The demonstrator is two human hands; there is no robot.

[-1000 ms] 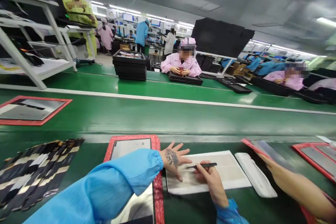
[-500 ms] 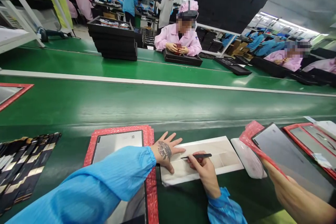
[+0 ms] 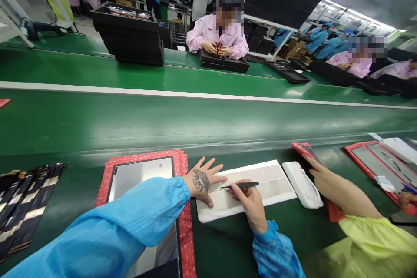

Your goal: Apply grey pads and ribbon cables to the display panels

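My left hand (image 3: 201,182) lies flat with spread fingers, pressing the left end of a white-edged, beige sheet (image 3: 273,184). In my right hand (image 3: 250,204) is a pair of dark tweezers (image 3: 249,184), held like a pen. Its tips touch or hover just over the sheet near my left fingers; I cannot tell which. Under my left forearm lies a flat display panel (image 3: 143,168) on a stack of red bubble wrap (image 3: 187,243). My blue sleeve covers part of that panel.
A co-worker's hand (image 3: 339,186) in a yellow-green sleeve reaches in at right, over red wrap, beside a white rounded object (image 3: 302,184). Red-edged panels (image 3: 374,165) lie farther right. Dark strips (image 3: 29,208) lie at left. Black trays (image 3: 130,34) and a seated person are across the green bench.
The co-worker's arm has swung farther in, and the grey panel with red wrap there is no longer raised in view. My hands keep nearly the same place; the view has tilted slightly.
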